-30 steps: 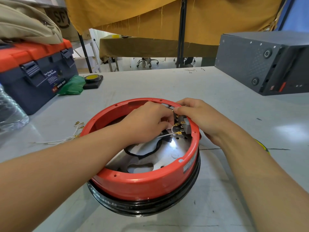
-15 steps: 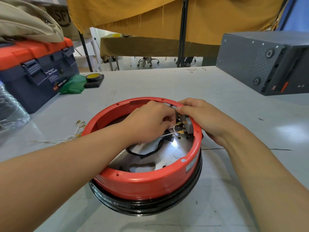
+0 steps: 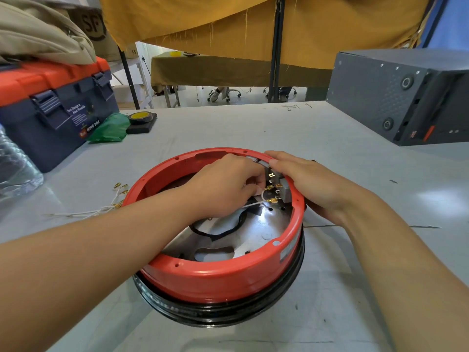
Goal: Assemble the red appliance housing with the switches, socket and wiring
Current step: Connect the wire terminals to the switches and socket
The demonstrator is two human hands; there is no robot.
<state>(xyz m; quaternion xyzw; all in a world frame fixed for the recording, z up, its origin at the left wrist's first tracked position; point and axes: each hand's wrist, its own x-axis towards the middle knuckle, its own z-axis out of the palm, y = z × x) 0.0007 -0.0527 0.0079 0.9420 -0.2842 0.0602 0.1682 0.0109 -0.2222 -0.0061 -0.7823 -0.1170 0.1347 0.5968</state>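
The round red housing (image 3: 218,278) with a black base ring lies open side up on the grey table, a shiny metal plate and a black cable inside. At its far right inner wall sits a grey switch block (image 3: 278,185) with brass terminals. My left hand (image 3: 225,185) reaches inside and pinches a white wire (image 3: 250,205) with a brass connector at those terminals. My right hand (image 3: 307,184) clasps the housing's right rim, fingers over the switch block from outside.
Loose white wires with brass connectors (image 3: 111,205) lie left of the housing. A blue and orange toolbox (image 3: 54,110), green bag (image 3: 109,128) and yellow tape roll (image 3: 140,117) stand at the back left. A clear plastic bottle (image 3: 15,166) sits at the far left, a dark metal case (image 3: 403,95) at the back right.
Both hands stay at the switch block; the left fingers have shifted slightly on the white wire. The view has moved a little.
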